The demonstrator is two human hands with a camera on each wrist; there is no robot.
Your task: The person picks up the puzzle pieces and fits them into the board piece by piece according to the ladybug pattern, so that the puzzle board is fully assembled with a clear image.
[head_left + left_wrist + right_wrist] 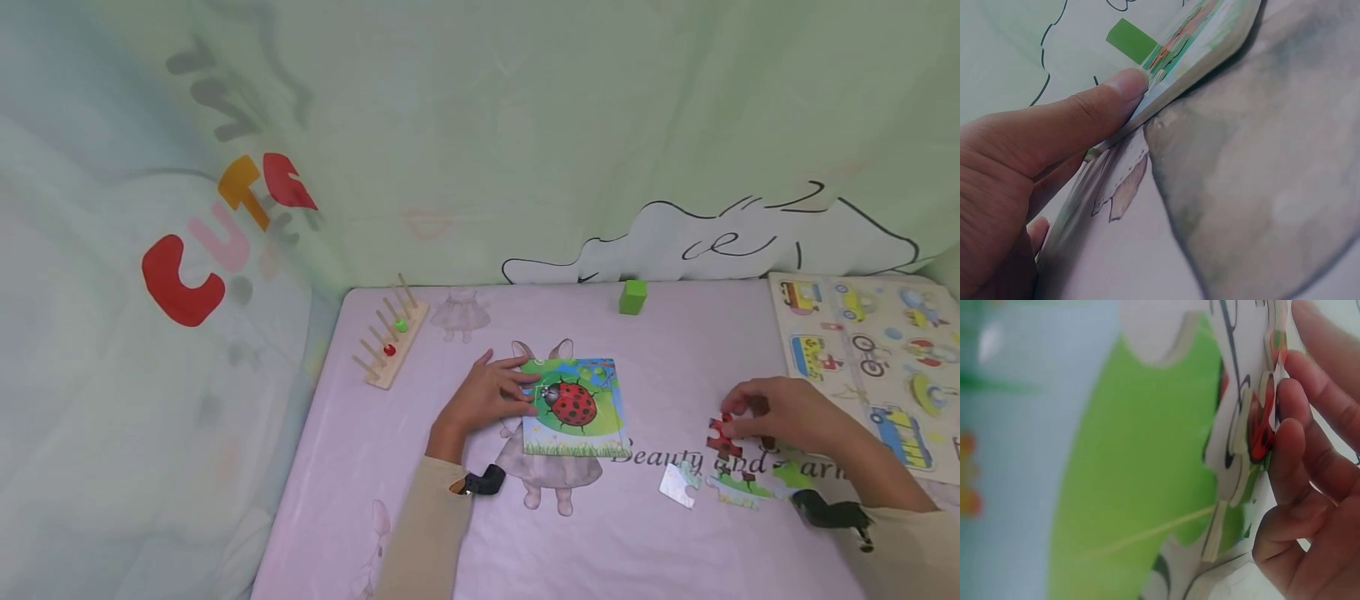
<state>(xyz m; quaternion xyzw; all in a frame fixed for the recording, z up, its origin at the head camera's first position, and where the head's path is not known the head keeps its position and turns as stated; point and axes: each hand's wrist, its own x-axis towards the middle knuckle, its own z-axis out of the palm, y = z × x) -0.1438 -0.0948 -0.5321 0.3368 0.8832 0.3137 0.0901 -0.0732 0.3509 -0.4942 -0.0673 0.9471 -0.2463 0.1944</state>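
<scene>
A square ladybug puzzle board [576,407] lies on the table, and my left hand [491,392] grips its left side. In the left wrist view the thumb [1125,87] presses at the board's edge, with the other fingers partly hidden. On the right, my right hand [787,417] pinches a red puzzle piece with black spots [723,437] between thumb and fingertips. Close below lie a pale piece [680,485], a green-edged piece [738,490] and a green piece [793,475]. The right wrist view has a large green piece [1141,444] beside the fingers.
A green block [632,297] stands near the back edge of the table. A wooden peg rack [397,346] with a red and a green bead sits at the back left. At the right lies a wooden board with vehicle pictures [847,392], partly behind the right arm.
</scene>
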